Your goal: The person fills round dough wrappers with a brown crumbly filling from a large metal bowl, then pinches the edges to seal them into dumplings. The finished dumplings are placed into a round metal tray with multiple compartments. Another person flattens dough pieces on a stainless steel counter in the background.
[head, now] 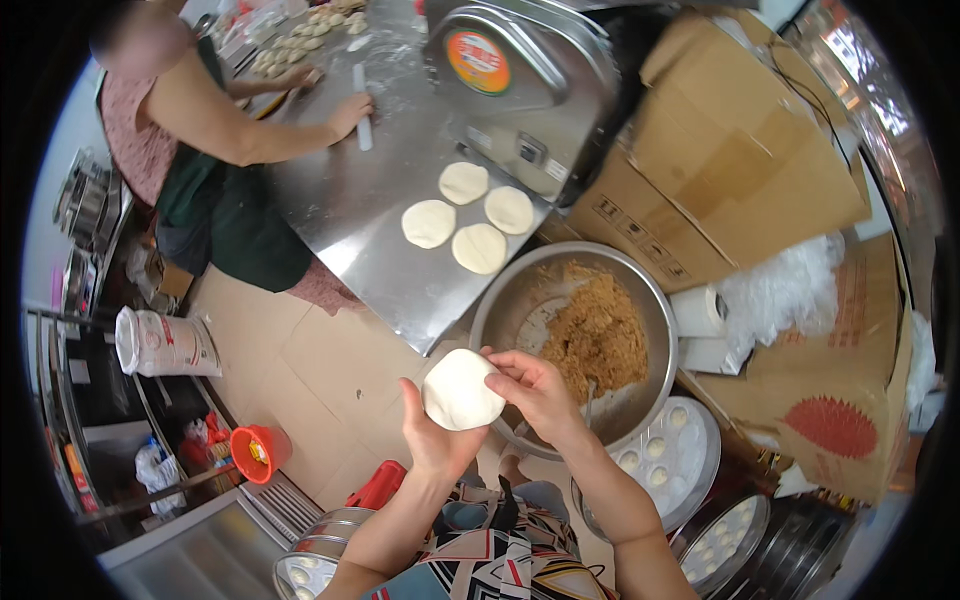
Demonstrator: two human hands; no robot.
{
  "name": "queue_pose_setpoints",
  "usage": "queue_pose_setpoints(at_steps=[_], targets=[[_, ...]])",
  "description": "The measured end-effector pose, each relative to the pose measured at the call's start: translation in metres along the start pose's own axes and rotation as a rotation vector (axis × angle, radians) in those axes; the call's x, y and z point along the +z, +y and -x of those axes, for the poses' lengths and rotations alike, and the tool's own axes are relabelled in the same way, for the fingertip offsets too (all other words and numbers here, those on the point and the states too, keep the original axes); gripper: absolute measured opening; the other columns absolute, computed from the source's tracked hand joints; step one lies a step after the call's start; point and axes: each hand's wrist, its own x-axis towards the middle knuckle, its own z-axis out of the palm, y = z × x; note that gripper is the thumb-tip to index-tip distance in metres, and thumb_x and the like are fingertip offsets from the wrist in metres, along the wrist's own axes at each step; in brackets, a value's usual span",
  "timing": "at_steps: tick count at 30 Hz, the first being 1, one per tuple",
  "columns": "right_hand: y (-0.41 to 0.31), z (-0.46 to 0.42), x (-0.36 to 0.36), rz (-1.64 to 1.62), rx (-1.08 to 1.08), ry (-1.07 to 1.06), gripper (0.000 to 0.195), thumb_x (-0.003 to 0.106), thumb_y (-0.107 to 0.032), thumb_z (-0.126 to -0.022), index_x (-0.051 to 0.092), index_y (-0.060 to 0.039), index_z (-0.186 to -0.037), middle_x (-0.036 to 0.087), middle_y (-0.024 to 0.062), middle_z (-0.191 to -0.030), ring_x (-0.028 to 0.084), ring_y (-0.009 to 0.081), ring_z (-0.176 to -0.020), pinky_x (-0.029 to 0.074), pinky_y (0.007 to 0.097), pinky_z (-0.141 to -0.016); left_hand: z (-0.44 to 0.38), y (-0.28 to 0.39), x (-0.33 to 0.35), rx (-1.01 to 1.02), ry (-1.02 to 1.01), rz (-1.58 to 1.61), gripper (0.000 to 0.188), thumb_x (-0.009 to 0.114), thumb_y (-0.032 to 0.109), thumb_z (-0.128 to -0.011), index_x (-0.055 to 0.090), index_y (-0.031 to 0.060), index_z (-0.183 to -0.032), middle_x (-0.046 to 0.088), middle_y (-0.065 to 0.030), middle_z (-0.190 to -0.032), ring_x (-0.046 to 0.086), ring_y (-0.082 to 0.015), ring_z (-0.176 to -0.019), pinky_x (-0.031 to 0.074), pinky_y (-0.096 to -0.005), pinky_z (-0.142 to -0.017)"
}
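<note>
A round, flattened dough wrapper (463,390) rests on the palm of my left hand (444,442), whose thumb stands out at its left side. My right hand (536,390) pinches the right edge of the same wrapper between thumb and fingers. Just right of my hands is a large steel bowl (491,322) of brown crumbly filling (600,330), with a metal utensil handle (589,401) sticking out of it. Several more dough rounds (480,249) lie flat on the corner of the steel table (375,277) beyond my hands.
A steel machine (525,97) stands on the table. At the far left a co-worker (225,135) holds a white rolling pin (362,105) near shaped dough pieces (300,41). Cardboard boxes (750,135) crowd the right. Steamer trays (705,457) with buns sit below the bowl. An orange bucket (259,454) stands lower left.
</note>
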Motion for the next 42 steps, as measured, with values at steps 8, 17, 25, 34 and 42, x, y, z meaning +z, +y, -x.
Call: queue_pose_setpoints(at_steps=[8,17,25,34,42], targets=[[0.017,0.06,-0.03,0.264,-0.176,0.256,0.017,0.062,-0.01,-0.09,0.061,0.0019,-0.101,0.065,0.0055,-0.083,0.06,0.0094,-0.071,0.047,0.0222,-0.061,0.016,-0.052,-0.008,0.021,0.103,-0.338,0.059,0.042,0.044,-0.096,0.041,-0.0012,-0.133,0.047,-0.0157,-0.136,0.046,-0.0302,-0.125,0.034,-0.0457,-0.108],[0.134,0.128,-0.209,1.566,0.015,-0.001,0.036,0.055,-0.003,-0.08,0.06,-0.0048,-0.115,0.055,0.0136,-0.114,0.049,0.0314,-0.117,0.047,0.0429,-0.085,0.03,-0.079,-0.043,-0.35,0.177,-0.006,0.066,0.044,0.049,-0.094,0.039,-0.0015,-0.135,0.045,-0.0205,-0.137,0.044,-0.0382,-0.126,0.036,-0.0498,-0.106],[0.141,0.11,-0.212,1.582,-0.287,-0.031,0.018,0.058,-0.008,-0.079,0.061,-0.0036,-0.096,0.054,0.0115,-0.097,0.056,0.0285,-0.097,0.049,0.0383,-0.078,0.043,-0.1,-0.033,-0.246,0.106,-0.169,0.069,0.047,0.052,-0.092,0.039,-0.0013,-0.135,0.047,-0.0212,-0.135,0.047,-0.0382,-0.122,0.04,-0.0501,-0.102],[0.099,0.143,-0.239,1.097,-0.5,0.867,0.018,0.055,-0.003,-0.088,0.06,0.0008,-0.105,0.059,0.0182,-0.085,0.06,0.0369,-0.075,0.048,0.0421,-0.065,0.037,-0.106,-0.034,-0.194,0.094,-0.166,0.07,0.045,0.054,-0.092,0.039,-0.0016,-0.135,0.047,-0.0195,-0.135,0.045,-0.0351,-0.125,0.037,-0.0464,-0.105],[0.13,0.134,-0.245,1.137,-0.408,0.83,0.016,0.052,-0.003,-0.09,0.061,0.003,-0.102,0.059,0.0182,-0.088,0.061,0.0358,-0.076,0.048,0.0403,-0.067,0.035,-0.112,-0.034,-0.284,0.08,-0.13,0.07,0.045,0.054,-0.092,0.039,-0.0004,-0.136,0.046,-0.0196,-0.136,0.044,-0.035,-0.126,0.038,-0.046,-0.104]])
